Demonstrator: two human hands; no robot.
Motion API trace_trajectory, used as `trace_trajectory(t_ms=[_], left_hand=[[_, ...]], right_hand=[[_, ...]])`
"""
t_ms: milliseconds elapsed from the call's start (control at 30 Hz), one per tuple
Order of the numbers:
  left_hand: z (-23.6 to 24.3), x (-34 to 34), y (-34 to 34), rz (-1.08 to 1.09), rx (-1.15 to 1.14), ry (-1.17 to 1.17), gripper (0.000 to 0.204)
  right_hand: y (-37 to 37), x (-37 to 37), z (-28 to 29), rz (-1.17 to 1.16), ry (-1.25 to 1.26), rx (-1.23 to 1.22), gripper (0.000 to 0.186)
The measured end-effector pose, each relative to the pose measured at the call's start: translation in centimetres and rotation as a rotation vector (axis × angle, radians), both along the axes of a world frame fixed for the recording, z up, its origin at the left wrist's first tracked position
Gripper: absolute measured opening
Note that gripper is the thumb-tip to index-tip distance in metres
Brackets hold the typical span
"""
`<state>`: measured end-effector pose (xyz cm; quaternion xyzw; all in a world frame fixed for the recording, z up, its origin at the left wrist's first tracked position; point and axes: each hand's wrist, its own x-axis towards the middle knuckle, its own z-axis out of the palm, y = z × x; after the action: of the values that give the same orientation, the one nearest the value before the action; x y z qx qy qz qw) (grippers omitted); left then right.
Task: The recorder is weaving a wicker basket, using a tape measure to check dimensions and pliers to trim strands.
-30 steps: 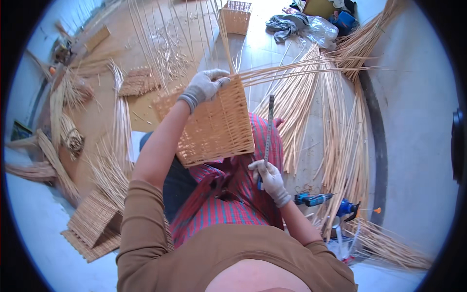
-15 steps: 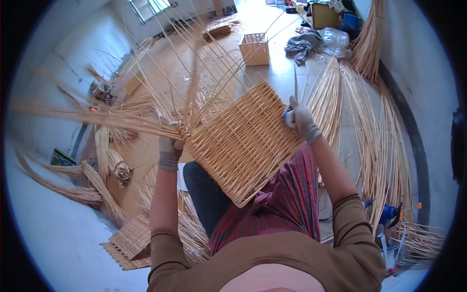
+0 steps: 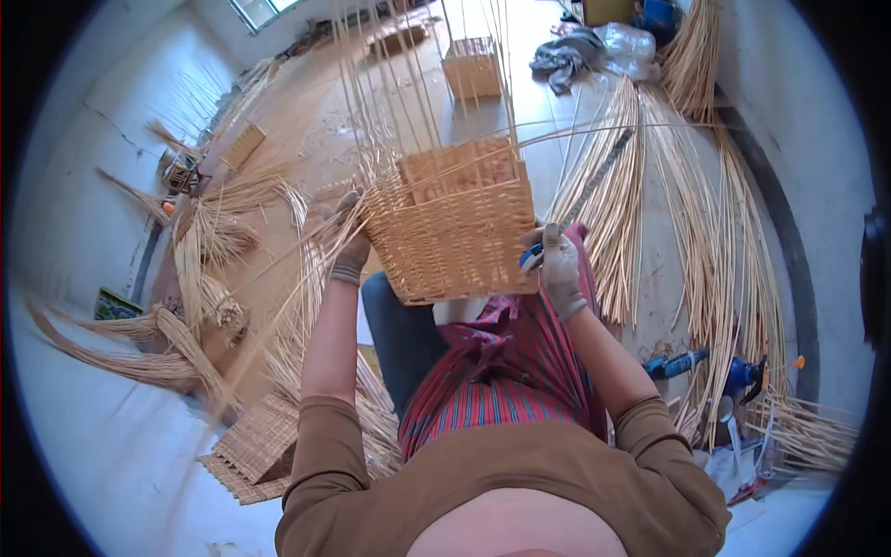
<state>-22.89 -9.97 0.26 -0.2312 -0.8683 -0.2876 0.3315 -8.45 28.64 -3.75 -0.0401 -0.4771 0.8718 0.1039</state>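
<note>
Two gloved hands hold one woven basket in the air above the lap, its open side facing up and away and its base edge over one red striped cloth. Many pale stakes rise from its far rim, too many to count surely.

The left hand is at the basket's upper left corner; strands cross its fingers, so I cannot tell whether they pinch the wall or the strands. The right hand is just beside the right wall, its fingers curled and pinching one blue-handled tool, from which one narrow grey strip slants up to the right.

Below and around lies the floor. Toward its far edge stand one second basket, box-shaped, and, left of it, one low stack of flat pieces. Near the far right corner are one grey cloth, one clear plastic bag and one blue container.

Along the right edge, two fans of rods lie spread, with one bundle against the wall. Near the right edge are one teal power tool and one blue tool. By the near left corner, two woven panels overlap.
</note>
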Motion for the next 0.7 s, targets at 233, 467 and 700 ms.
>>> trace_trajectory(t_ms=[233,467,700], left_hand=[[-2.9,4.5,3.9,-0.712,1.399,-0.454,0.064],[-4.8,7.9,3.7,-0.704,1.628,-0.548,0.067],[-5.1,10.1,4.6,-0.262,1.144,-0.347,0.047]], right_hand=[[0.4,1.1,-3.7,-0.058,0.019,0.121,0.056],[3.1,7.0,-2.2,0.023,-0.126,0.273,0.038],[2.0,15.4,2.4,0.698,0.037,1.718,0.034]])
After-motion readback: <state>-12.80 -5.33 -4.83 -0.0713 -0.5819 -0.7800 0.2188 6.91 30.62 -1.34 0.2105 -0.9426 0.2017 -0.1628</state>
